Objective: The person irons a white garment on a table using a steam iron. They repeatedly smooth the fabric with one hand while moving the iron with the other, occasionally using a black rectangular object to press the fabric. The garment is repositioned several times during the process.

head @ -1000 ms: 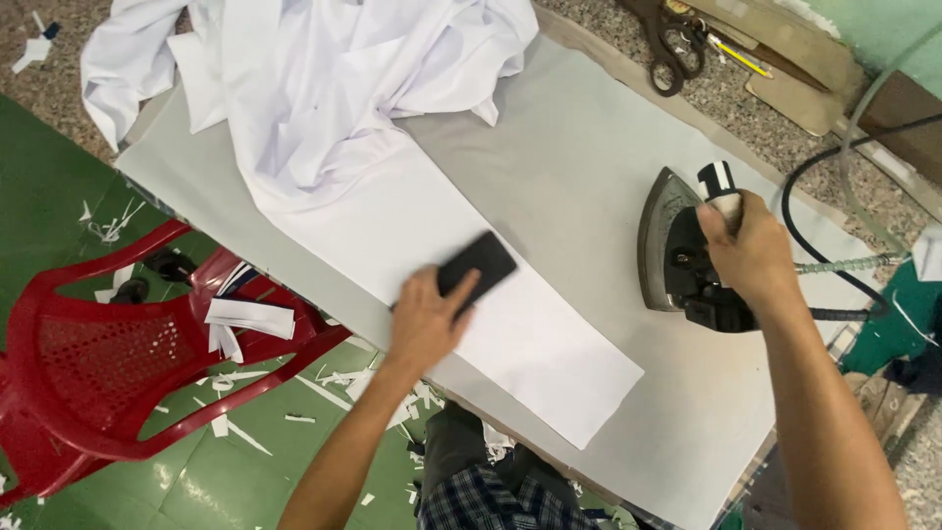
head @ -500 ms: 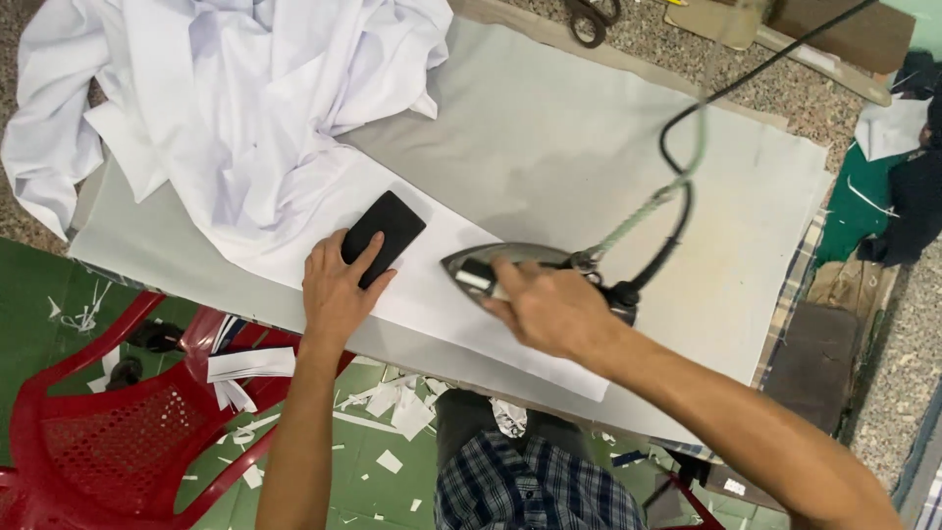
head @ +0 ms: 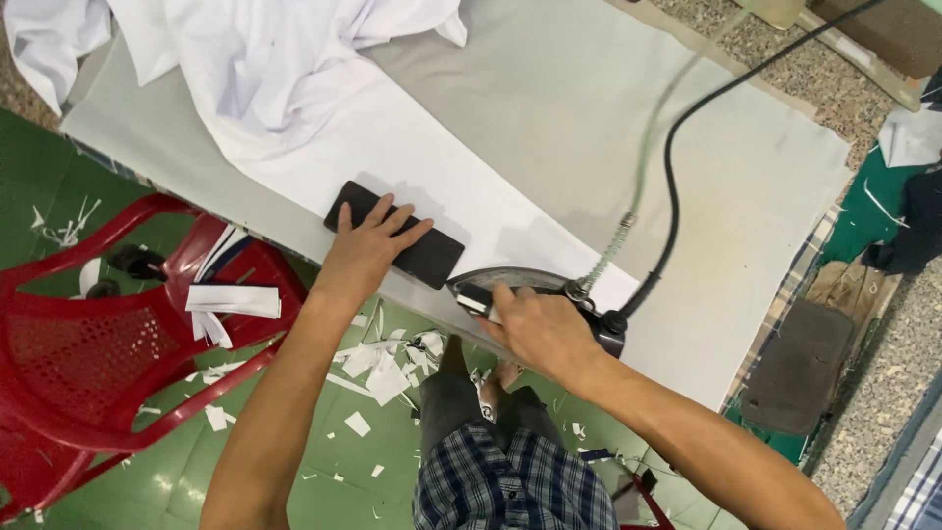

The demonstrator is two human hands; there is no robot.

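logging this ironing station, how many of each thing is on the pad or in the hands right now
black flat block under the left hand: 1
iron gripped by the right hand: 1
white folded strip being pressed: 1
white garment heap: 1
grey pressing pad: 1
total: 5

No packages, no signs, no screens before you, nothing labelled on your ironing table or on the floor beside it, nothing of that kind under either of your hands.
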